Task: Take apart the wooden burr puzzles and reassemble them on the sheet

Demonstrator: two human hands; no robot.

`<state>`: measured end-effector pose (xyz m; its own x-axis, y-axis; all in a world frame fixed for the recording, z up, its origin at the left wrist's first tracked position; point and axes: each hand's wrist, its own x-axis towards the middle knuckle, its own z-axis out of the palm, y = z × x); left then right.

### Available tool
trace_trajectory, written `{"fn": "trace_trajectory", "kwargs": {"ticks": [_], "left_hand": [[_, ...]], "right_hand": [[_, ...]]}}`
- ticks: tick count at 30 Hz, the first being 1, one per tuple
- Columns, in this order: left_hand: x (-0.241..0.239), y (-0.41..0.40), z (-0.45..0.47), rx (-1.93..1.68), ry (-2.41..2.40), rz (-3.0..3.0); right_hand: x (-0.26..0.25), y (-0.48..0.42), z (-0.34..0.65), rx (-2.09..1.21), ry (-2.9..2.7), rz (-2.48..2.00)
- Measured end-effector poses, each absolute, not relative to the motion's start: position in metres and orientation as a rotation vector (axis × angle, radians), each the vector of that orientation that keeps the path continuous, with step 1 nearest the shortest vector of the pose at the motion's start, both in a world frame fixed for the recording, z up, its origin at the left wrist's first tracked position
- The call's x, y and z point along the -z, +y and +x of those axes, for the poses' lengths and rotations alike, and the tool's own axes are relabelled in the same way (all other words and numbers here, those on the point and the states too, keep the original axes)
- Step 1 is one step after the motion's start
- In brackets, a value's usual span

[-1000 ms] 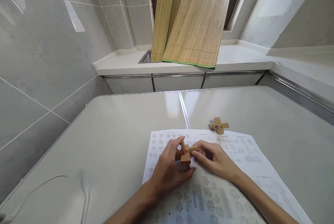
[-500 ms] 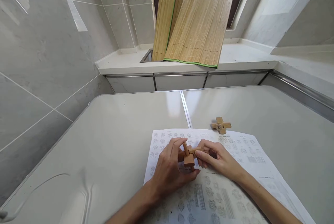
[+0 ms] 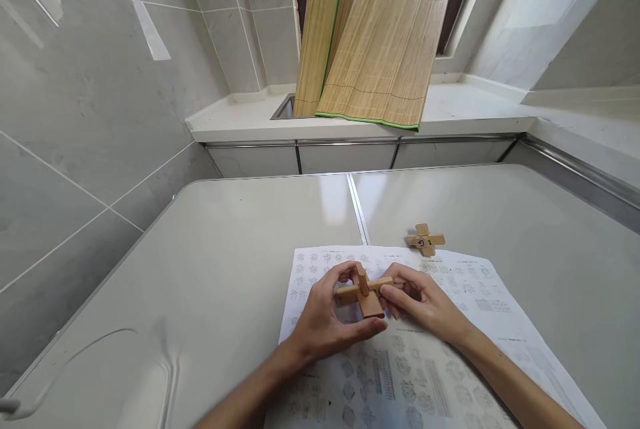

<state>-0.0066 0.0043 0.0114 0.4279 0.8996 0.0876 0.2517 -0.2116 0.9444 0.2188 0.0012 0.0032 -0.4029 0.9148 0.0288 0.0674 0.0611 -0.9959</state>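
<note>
Head view, near to far. Both forearms enter from the near edge of the surface (image 3: pixel 225 249) and meet over a printed sheet (image 3: pixel 450 349) of small puzzle diagrams, which lies flat at the near middle.

The left hand (image 3: pixel 323 322) is curled, thumb underneath and fingers arched over the top. It grips the left end of a wooden burr puzzle (image 3: pixel 364 289). The right hand (image 3: pixel 425 302) is half closed, its fingertips pinching the right end of the puzzle's horizontal bar. The puzzle is held between the two hands just above the sheet, and contact with the paper cannot be judged.

Its bars already cross: one runs level, one stands upright through it, and a thicker block points toward the viewer. By the look of it the bars are interlocked rather than loose. Whether every piece is seated cannot be told, because the fingers cover both ends.

Just beyond the sheet's far right corner lies a second wooden cross (image 3: pixel 425 240), flat on the surface, apart from both hands and untouched. No single loose bars show anywhere on the surface.

A seam (image 3: pixel 356 205) runs from the sheet to the far edge. Behind that edge is a white ledge (image 3: pixel 465 115), where rolled bamboo mats (image 3: pixel 370 35) lean against the window. A grey tiled wall (image 3: pixel 100 82) lies to the left.
</note>
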Motion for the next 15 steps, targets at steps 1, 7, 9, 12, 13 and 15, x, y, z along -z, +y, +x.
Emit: {"fn": "trace_trajectory", "kwargs": {"ticks": [1, 7, 9, 12, 13, 15], "left_hand": [[-0.0116, 0.0041, -0.0065, -0.834, 1.003, 1.699], [-0.0134, 0.0049, -0.0069, -0.837, 1.010, 1.690], [-0.0138, 0.0053, -0.0075, -0.822, 1.004, 1.702], [-0.0136, 0.0054, -0.0079, -0.832, 1.020, 1.713], [-0.0133, 0.0054, -0.0079, -0.838, 1.029, 1.715], [-0.0126, 0.0052, -0.0078, -0.844, 1.042, 1.721]], "right_hand": [[-0.0034, 0.0011, 0.2188, -1.422, -1.593, -1.016], [0.0020, 0.0008, 0.2178, -1.330, -1.724, -1.138], [0.0040, 0.0008, 0.2173, -1.315, -1.751, -1.135], [0.0051, 0.0004, 0.2166, -1.280, -1.776, -1.141], [0.0052, 0.0001, 0.2162, -1.265, -1.777, -1.149], [0.0054, -0.0009, 0.2150, -1.234, -1.770, -1.167]]}}
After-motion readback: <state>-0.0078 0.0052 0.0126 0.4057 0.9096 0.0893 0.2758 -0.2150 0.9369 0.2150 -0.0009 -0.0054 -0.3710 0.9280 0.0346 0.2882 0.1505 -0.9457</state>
